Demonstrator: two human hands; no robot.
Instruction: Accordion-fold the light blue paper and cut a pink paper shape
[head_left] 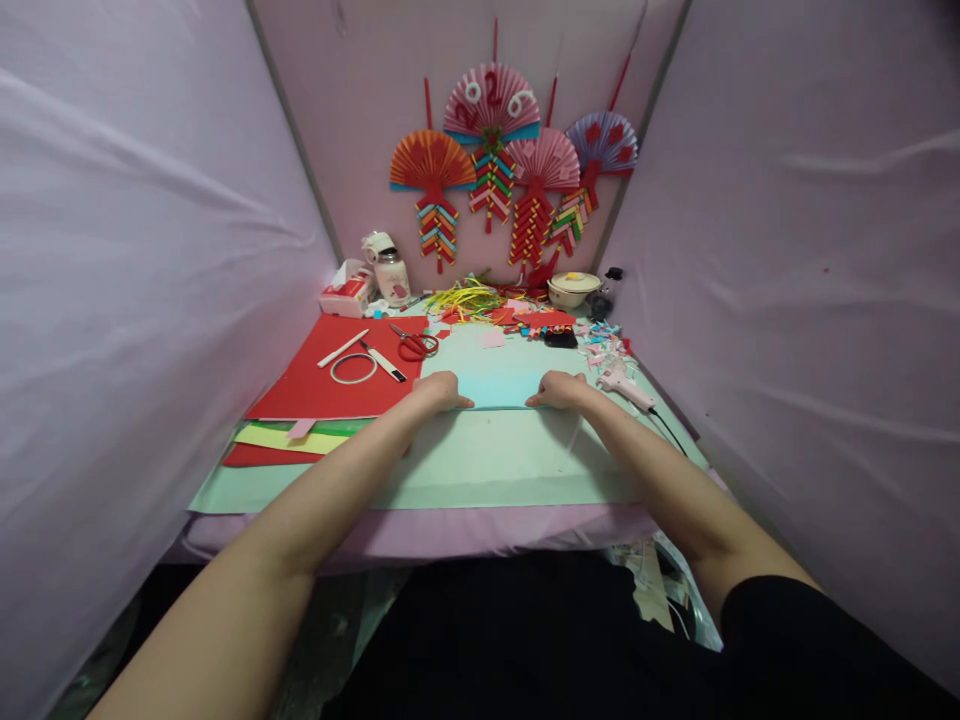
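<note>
A light blue sheet of paper point(499, 388) lies on the pale green table cover point(487, 470) in front of me. At its left end my left hand point(441, 391) is closed, thumb and fingers pinching the near edge. The opposite end is pinched by my right hand point(559, 390), also closed. The near edge between my hands looks straight, perhaps folded; I cannot tell for sure. Left of my left hand, red-handled scissors point(418, 346), a white craft knife point(384, 361), a white pen point(343, 349) and a roll of tape point(354, 369) rest on red paper point(300, 385).
A glue gun point(626, 388) with a black cord lies right of my right hand. Behind are yellow strands point(465, 298), paper scraps point(607, 345), a lidded bowl point(574, 288), a bottle point(391, 277) and a tissue pack point(349, 292). Paper fan decorations point(493, 100) hang at the back.
</note>
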